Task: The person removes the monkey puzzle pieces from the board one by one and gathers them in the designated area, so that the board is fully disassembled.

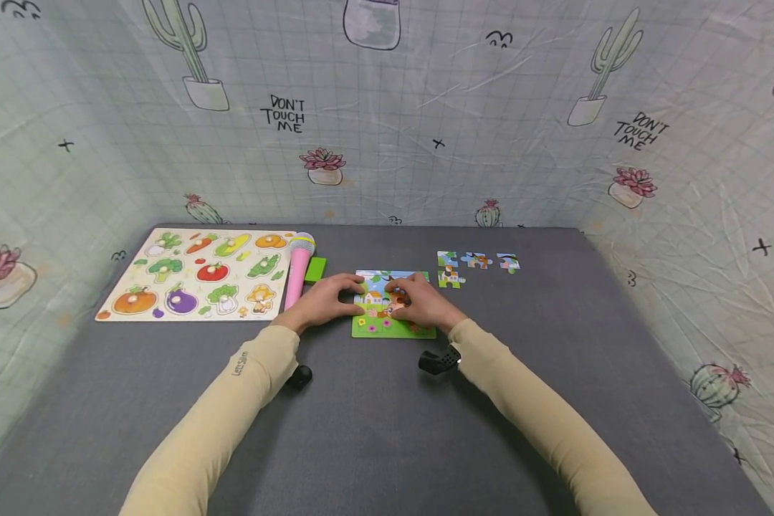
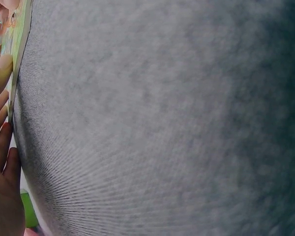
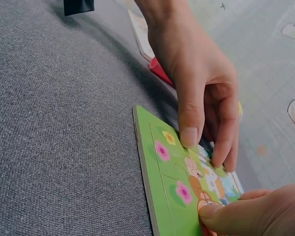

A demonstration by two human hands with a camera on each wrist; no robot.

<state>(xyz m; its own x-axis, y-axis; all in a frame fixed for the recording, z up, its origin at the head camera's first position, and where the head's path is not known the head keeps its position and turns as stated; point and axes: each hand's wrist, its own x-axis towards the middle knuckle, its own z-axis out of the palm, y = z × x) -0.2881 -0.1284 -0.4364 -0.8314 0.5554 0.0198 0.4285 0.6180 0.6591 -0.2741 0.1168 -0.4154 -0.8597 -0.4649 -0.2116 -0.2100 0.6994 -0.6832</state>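
Observation:
A jigsaw puzzle board [image 1: 393,333] with a green lower border and pink and yellow flowers lies flat in front of the person. My left hand [image 1: 325,299] rests at its left side, thumb and fingers spread apart and touching the picture. From the right, my right hand [image 1: 428,301] reaches over the board and pinches a puzzle piece [image 1: 398,299] between thumb and index finger, its right part hidden under the hand. Up close in the right wrist view, the right thumb [image 3: 231,216] presses near orange-brown artwork. Only the board's edge [image 2: 20,44] shows in the left wrist view.
Loose jigsaw pieces [image 1: 476,261] lie behind the board to the right. At the left is a wooden vegetable peg puzzle [image 1: 187,287], with a pink toy microphone [image 1: 297,276] along its right edge and a green block [image 1: 316,269] beside that. Printed cloth hangs around the table.

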